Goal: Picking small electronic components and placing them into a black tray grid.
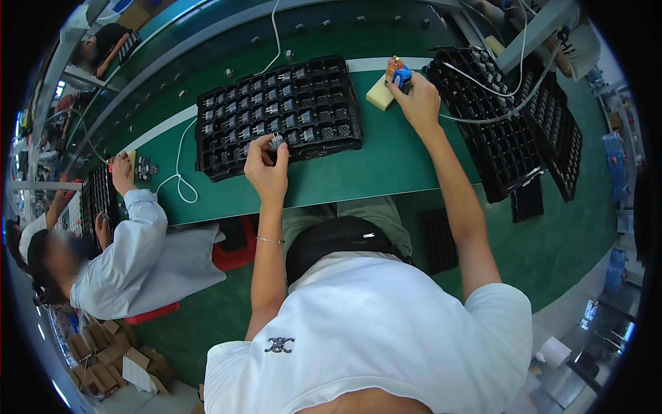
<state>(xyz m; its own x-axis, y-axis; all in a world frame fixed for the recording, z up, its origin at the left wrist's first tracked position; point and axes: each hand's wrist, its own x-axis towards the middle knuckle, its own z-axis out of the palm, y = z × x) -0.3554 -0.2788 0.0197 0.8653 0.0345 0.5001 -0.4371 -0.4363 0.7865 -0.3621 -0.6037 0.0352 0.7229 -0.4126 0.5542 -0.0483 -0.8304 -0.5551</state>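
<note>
My left hand (268,170) is closed, thumb and fingers pinching a small grey part with metal prongs (277,141) at the front edge of a black compartment tray (215,166). Rows of similar parts fill many of the tray's pockets. Further right, my right hand (419,105) grips a small blue object with a copper-coloured top (400,73); its exact kind is not clear. Just left of that hand a pale yellow sponge-like block (379,94) lies on the green table (331,181).
More black trays (489,131) lean in a stack at the right, with a clear tube (483,121) across them. A white cord (181,178) lies left of my tray. Small parts sit along the green belt (207,62) beyond. A co-worker (124,248) sits at the left.
</note>
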